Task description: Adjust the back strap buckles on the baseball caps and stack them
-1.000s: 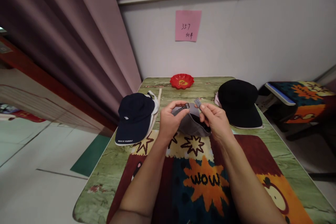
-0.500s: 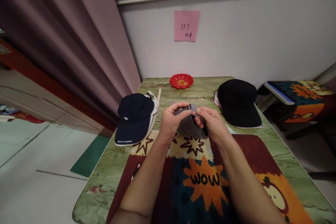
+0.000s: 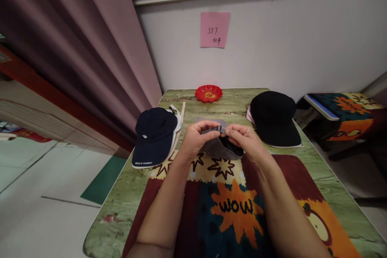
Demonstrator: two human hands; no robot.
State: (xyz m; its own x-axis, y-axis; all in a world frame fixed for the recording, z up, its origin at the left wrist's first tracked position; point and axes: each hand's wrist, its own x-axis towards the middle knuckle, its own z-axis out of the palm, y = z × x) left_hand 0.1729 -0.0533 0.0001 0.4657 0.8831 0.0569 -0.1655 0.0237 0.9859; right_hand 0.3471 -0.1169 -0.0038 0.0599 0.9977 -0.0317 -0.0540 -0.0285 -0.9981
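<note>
A grey cap is held over the middle of the table, its inside partly showing and its back strap turned up toward me. My left hand pinches the strap at a small dark buckle, thumb on the near side. On the other side of the buckle, my right hand grips the strap's end between thumb and fingers. Fingers hide part of the strap and much of the cap.
Navy cap with white items under it sits at the left edge. Black cap lies at the right. A red scalloped dish stands at the back. A patterned mat covers the table's near part.
The right fingers have drawn out of the cap's opening and now pinch the strap end. The strap sits a little lower and straighter between my hands, and more of the grey cap shows.
</note>
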